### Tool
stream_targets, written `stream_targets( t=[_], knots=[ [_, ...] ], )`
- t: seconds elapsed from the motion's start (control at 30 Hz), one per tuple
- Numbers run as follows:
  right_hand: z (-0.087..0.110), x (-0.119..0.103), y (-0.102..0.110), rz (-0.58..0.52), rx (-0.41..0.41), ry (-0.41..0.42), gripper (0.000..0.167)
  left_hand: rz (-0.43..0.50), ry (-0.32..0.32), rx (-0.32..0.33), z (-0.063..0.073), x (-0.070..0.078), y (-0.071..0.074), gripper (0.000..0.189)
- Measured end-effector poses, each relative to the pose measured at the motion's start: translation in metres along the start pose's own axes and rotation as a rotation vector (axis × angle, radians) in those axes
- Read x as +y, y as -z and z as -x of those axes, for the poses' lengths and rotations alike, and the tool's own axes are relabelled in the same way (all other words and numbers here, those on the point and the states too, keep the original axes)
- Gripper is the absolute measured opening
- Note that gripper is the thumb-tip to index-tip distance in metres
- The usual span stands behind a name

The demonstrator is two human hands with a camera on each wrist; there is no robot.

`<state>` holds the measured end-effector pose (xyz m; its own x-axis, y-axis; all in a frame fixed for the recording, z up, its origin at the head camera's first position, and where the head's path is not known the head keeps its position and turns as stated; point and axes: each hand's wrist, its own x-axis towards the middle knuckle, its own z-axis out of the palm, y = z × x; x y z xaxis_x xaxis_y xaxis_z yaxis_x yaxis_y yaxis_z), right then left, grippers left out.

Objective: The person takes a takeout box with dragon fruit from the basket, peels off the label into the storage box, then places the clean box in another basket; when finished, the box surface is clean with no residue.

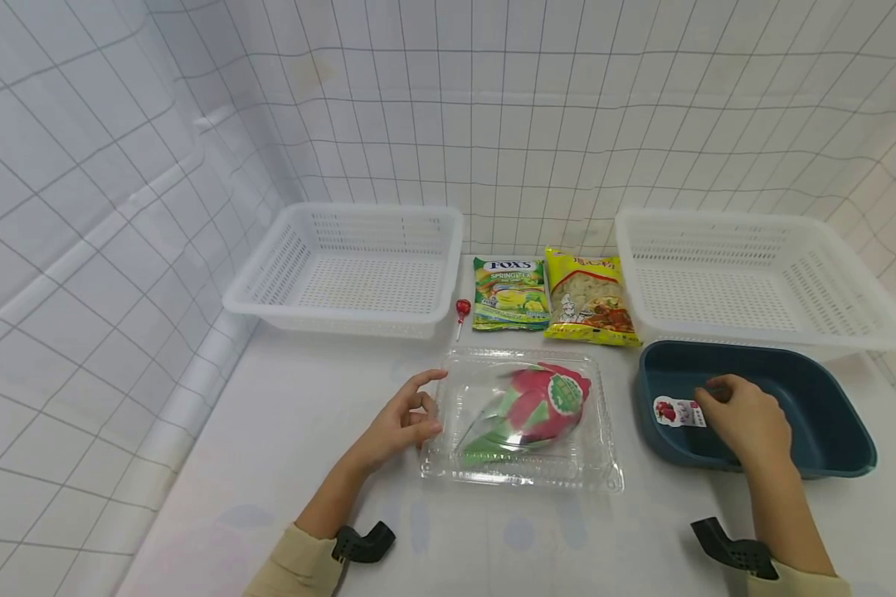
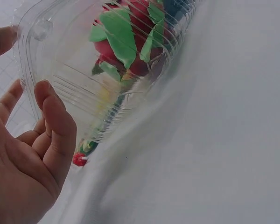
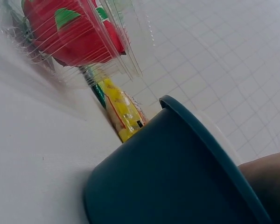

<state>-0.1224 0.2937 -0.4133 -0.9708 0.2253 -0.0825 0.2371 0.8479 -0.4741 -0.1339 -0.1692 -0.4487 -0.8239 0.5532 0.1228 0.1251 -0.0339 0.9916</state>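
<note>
A clear plastic box with a red and green dragon fruit inside sits in the middle of the table. My left hand is at its left side, index fingertip at the upper corner and thumb by the edge, fingers spread. In the right wrist view the dark teal basin hides most of my right hand. From the head view, that hand reaches into the basin, fingers bent. Their tips are at one end of a small white packet with a red fruit picture; I cannot tell if they pinch it.
White slotted baskets stand behind, one at left and one at right. Between them lie a green candy bag, a yellow food bag and a red lollipop. Grid-patterned sheeting rises at the back and sides.
</note>
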Motion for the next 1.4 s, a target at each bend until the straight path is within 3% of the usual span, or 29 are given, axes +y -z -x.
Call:
stream_targets(
  t=[0.2,0.4,0.7,0.97,1.23,1.4],
  knots=[
    [0.0,0.001,0.0,-0.008,0.008,0.001,0.049,-0.038,0.001,0.05,-0.001,0.001,-0.004,0.063],
    [0.001,0.001,0.002,-0.017,0.024,-0.002,0.049,-0.091,0.047,0.128,-0.003,0.001,-0.01,0.058],
    [0.001,0.002,0.004,-0.04,0.047,-0.02,0.05,-0.047,0.018,0.203,-0.006,-0.001,-0.02,0.055],
    [-0.001,0.004,0.01,-0.096,0.074,-0.012,0.05,-0.161,0.039,0.278,-0.007,0.0,-0.029,0.04],
    [-0.009,0.003,0.026,-0.142,0.115,-0.078,0.051,-0.163,-0.058,0.361,-0.008,-0.004,-0.036,0.031],
    [-0.014,0.004,0.032,-0.188,0.197,-0.153,0.05,-0.159,-0.111,0.417,-0.008,-0.008,-0.037,0.03]
  ],
)
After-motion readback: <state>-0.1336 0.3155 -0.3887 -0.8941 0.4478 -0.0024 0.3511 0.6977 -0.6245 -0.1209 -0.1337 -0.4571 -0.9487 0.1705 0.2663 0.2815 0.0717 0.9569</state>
